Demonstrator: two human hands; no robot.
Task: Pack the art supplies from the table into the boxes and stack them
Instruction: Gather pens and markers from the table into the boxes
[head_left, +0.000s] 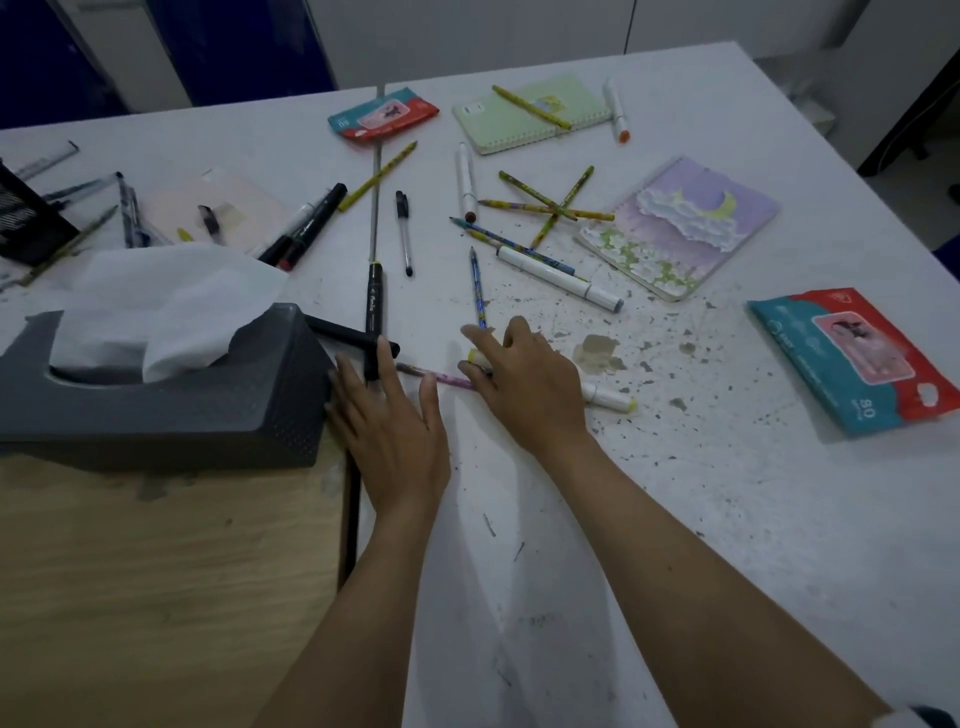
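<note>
- Left hand (392, 421) lies flat, fingers spread, gripping nothing; fingertips touch the lower of two crossed black markers (373, 317) beside the dark grey tissue box (208, 405).
- Right hand (524, 389) is curled over a white marker with yellow-green ends (610, 399), which sits under the palm. Whether the fingers have closed on it I cannot tell.
- A purple patterned pencil (436, 375) lies on the white speckled table (727, 493) between the two hands.
- Remaining supplies are loose and well apart: yellow pencils crossed in a pile (545, 208), white markers, a blue patterned pencil (478, 288), and a lavender cloud-and-moon notebook (685, 226). No packing box is clearly in view.
- Risk: round barrels roll; a sweeping palm could push the white marker or pencil away rather than gather it.
- Risk: nudging the crossed black markers may send one into the gap between the table sections.
- Risk: grabbing several at once invites drops.
</note>
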